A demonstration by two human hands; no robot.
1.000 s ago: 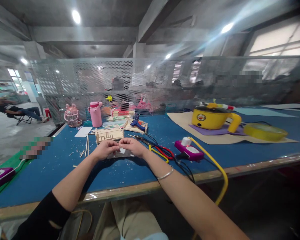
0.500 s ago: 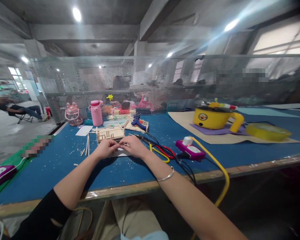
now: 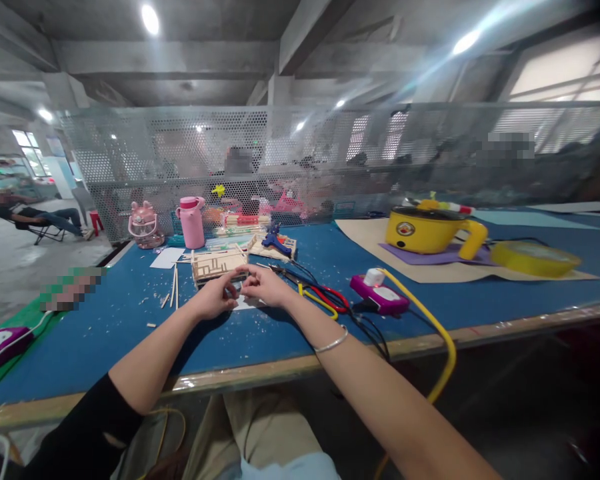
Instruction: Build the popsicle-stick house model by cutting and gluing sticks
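My left hand (image 3: 216,297) is bent inward with curled fingers, low over the blue table in front of a small model of wooden sticks (image 3: 217,268). Facing it, my right hand (image 3: 266,287) has its fingers curled and its index finger reaching over the model's near right corner. Whatever small piece the fingertips hold, if any, is too hidden to make out. Under the hands lies a white sheet of paper (image 3: 250,303), partly covered. Right behind the model, a blue glue gun (image 3: 276,244) rests on another wooden stick piece (image 3: 260,247).
Pliers with red and yellow handles (image 3: 330,301) lie right of my hands, by a purple power strip (image 3: 377,295) and cables. Loose sticks (image 3: 175,287) lie left. A pink bottle (image 3: 193,225), yellow pot (image 3: 420,231) and yellow tape roll (image 3: 535,259) stand farther off.
My fingertips, pinched together half a second ago, have drawn slightly apart. The right index finger has risen towards the model's corner. The view has tilted slightly.
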